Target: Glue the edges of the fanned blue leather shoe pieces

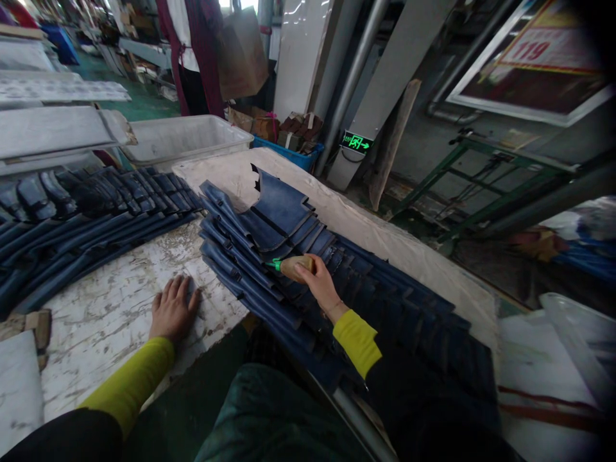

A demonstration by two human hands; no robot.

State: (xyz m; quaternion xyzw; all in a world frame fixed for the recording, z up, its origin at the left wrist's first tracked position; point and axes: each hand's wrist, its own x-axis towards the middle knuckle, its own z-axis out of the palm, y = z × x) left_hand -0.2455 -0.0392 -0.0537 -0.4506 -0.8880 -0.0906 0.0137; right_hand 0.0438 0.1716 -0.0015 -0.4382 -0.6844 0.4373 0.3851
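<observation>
The right hand [321, 282] gripped a rounded tan tool [290, 268] with a green tip [276, 264] over overlapping dark blue sheet pieces [274, 215] on the right, while the left hand [176, 307] rested palm-down on a scuffed white tabletop [108, 343], a white plastic bin [192, 146] standing beyond.

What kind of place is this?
It's probably a factory workshop: lots of similar dark blue pieces lie overlapping in rows, the right hand holds a small tool, and there's a lit green exit sign.
</observation>
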